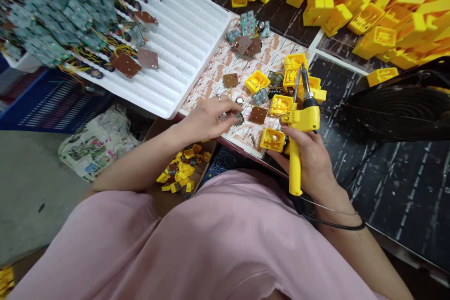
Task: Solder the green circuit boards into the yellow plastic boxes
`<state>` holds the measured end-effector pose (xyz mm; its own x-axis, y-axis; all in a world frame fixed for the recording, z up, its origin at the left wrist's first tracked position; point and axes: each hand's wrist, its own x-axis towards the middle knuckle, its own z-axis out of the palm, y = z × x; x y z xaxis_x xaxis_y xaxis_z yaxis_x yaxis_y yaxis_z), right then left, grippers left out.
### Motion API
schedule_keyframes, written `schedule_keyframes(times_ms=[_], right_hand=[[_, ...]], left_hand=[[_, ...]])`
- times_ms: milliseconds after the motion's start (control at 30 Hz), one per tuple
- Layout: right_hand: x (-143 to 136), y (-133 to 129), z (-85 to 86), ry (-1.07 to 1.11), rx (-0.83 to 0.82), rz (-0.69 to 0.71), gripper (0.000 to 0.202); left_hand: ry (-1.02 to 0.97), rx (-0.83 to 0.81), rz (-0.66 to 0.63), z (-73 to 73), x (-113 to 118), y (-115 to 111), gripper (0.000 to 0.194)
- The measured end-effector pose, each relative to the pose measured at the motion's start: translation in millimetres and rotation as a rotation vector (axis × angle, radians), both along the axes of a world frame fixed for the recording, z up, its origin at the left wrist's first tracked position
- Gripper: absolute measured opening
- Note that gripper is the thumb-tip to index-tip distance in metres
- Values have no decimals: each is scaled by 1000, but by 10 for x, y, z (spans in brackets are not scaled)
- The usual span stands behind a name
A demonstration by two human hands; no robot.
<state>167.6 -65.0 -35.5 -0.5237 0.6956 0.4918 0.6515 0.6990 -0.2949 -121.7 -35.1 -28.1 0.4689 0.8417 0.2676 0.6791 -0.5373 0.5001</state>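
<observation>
My left hand (214, 117) is at the near edge of the patterned sheet, its fingers pinched round a small greenish part (239, 117). Just beyond its fingertips is a small round component (239, 101), and a brown circuit board (258, 115) lies to the right. My right hand (309, 154) is closed on a yellow soldering gun (301, 119), whose metal tip points away from me. By that hand's fingers sits an open yellow housing (273, 139). More yellow housings (257, 82) and a grey-green module (260, 97) are grouped beyond the hands.
A white ridged tray (190, 23) holding heaped grey-green modules (77, 9) is at left. Yellow housings (379, 37) pile up at the back right, near a black round object (397, 108). Below the table edge, a cardboard box holds small yellow pieces (181, 172).
</observation>
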Motion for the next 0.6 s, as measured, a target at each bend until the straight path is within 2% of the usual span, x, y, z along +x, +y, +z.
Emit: schedule_keyframes(times_ms=[233, 433, 600], right_hand=[[-13, -35, -15, 27, -24, -27, 62], [-13, -63, -16, 10, -18, -31, 66], [-5, -60, -28, 12, -27, -41, 64]], left_hand=[[181, 191, 155, -39, 319, 102, 30], [236, 163, 198, -123, 547, 141, 29], [240, 155, 173, -139, 516, 158, 26]])
